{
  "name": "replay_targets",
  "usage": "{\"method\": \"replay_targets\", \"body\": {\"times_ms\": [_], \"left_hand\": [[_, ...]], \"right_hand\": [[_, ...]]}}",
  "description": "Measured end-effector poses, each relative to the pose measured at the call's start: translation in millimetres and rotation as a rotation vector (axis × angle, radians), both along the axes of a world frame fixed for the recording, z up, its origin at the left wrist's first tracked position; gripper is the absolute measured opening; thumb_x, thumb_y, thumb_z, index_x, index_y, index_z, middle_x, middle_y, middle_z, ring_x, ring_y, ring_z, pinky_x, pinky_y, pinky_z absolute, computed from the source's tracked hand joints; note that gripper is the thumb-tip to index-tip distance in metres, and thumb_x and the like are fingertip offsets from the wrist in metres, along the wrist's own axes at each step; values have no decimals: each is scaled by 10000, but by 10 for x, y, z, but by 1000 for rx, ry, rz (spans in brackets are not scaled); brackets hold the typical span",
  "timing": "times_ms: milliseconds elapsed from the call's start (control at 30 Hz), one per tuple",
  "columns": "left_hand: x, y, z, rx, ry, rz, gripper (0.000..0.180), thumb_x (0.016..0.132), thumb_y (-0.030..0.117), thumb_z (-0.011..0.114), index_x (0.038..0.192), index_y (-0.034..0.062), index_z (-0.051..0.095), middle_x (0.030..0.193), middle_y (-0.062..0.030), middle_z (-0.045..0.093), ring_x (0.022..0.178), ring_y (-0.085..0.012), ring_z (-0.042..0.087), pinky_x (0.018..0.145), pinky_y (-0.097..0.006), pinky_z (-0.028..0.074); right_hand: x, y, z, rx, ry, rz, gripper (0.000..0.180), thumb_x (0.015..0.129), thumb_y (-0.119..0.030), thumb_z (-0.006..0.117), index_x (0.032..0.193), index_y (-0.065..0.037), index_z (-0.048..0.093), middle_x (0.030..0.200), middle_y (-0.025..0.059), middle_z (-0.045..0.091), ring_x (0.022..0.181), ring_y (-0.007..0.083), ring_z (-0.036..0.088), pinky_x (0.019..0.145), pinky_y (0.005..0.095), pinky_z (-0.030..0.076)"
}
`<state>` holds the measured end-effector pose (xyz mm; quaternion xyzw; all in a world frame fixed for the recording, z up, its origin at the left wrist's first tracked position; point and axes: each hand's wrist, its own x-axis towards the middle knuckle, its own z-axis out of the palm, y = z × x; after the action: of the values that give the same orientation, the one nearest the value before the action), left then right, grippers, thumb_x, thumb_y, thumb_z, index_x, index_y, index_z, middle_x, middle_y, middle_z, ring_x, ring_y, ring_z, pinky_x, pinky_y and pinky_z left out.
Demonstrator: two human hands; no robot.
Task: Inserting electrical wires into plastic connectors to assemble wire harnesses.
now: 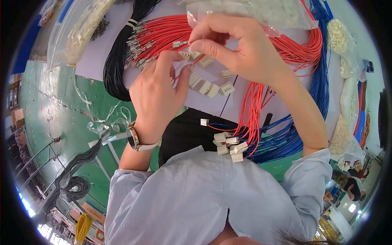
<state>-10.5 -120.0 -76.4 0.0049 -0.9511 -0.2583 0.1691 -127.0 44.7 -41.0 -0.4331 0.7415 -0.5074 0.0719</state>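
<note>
My right hand (245,49) is over the table, thumb and index finger pinched on a wire end. Its silver metal terminal (179,43) sticks out to the left of the fingertips. Just left and nearer, my left hand (155,85) has its fingers curled, with a red wire (198,59) running from the thumb tip. The hold itself is partly hidden by the fingers. Beneath the hands lie several white plastic connector housings (212,90). A bundle of red wires (163,28) with metal terminals fans out behind them.
A black wire bundle (116,61) lies at the left. Blue wires (320,73) run down the right side. Red and blue wires with white connectors (232,143) hang over my lap. Clear bags of white parts (253,12) lie at the back; a bin (81,32) stands far left.
</note>
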Motion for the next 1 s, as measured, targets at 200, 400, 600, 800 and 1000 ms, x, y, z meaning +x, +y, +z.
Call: {"method": "replay_targets", "body": {"times_ms": [200,400,600,800,1000], "left_hand": [[-79,-4,8,-74,-88,27,336,827,155,697,1144,131,587,774,-50,656,705,-266,657,571,-389,496],[-148,-22,-24,-106,-64,-56,287,850,125,664,1123,119,576,801,-77,671,723,-290,661,592,-410,507],[-115,-94,-86,4,-93,-17,236,863,93,636,1085,70,560,811,-121,669,734,-321,658,640,-430,514],[-167,-145,-37,100,-139,-100,218,859,47,626,1066,27,559,797,-142,656,720,-326,651,642,-422,499],[-73,-183,116,382,-219,-139,191,860,8,644,1044,-12,598,820,-110,622,697,-211,610,629,-326,467]], "right_hand": [[112,162,-34,191,-36,37,88,877,-63,693,926,8,673,817,22,651,749,102,618,684,248,493],[111,187,-101,135,-97,-97,87,875,-53,695,922,17,674,823,45,656,750,104,620,673,239,496],[152,209,-119,112,-76,-51,76,871,-38,691,918,20,674,833,52,650,734,106,617,666,238,500],[150,171,-226,38,19,-114,87,806,-137,708,822,-53,689,692,51,646,600,183,601,550,303,457],[140,206,-229,0,226,-67,65,790,-129,715,821,-80,687,734,35,646,617,218,607,549,327,472]]}}
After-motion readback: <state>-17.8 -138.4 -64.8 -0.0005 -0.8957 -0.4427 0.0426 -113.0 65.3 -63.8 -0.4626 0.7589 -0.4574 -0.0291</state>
